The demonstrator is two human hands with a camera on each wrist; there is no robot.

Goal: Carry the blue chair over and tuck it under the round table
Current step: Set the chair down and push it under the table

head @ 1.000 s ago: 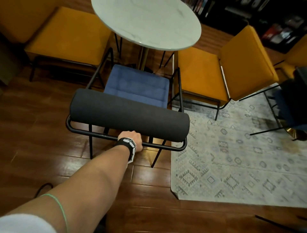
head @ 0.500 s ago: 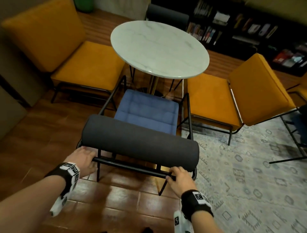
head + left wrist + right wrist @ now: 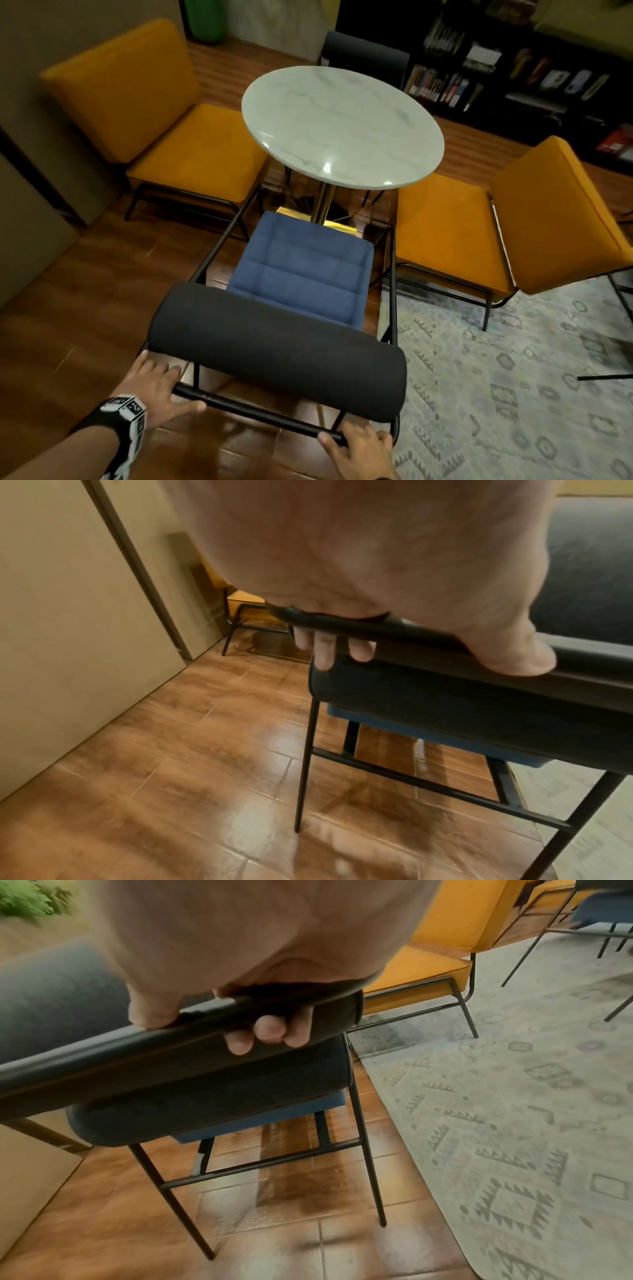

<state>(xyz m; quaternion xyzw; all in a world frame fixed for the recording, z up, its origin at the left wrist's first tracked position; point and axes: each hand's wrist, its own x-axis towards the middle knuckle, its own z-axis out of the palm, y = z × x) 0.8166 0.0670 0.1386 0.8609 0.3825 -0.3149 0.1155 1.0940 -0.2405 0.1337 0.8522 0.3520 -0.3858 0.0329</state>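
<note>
The blue chair has a blue seat [image 3: 301,270], a dark roll backrest [image 3: 277,349] and a black metal frame. It stands on the wood floor, facing the round white marble table [image 3: 342,123], with the seat's front edge at the table's gold base. My left hand [image 3: 157,387] grips the left end of the rear rail [image 3: 428,639], fingers curled over it in the left wrist view. At the rail's right end my right hand [image 3: 359,445] grips it too, fingers wrapped round the rail [image 3: 103,1053].
Yellow chairs flank the gap at the table, one on the left [image 3: 191,161] and one on the right [image 3: 445,233]. A dark chair [image 3: 366,51] sits behind the table. A patterned rug [image 3: 513,377] covers the floor to the right, and a bookshelf [image 3: 513,68] lines the far wall.
My left hand slid from the middle of the rear rail to its left end. My right hand came in and took the right end. My view lifted toward the table.
</note>
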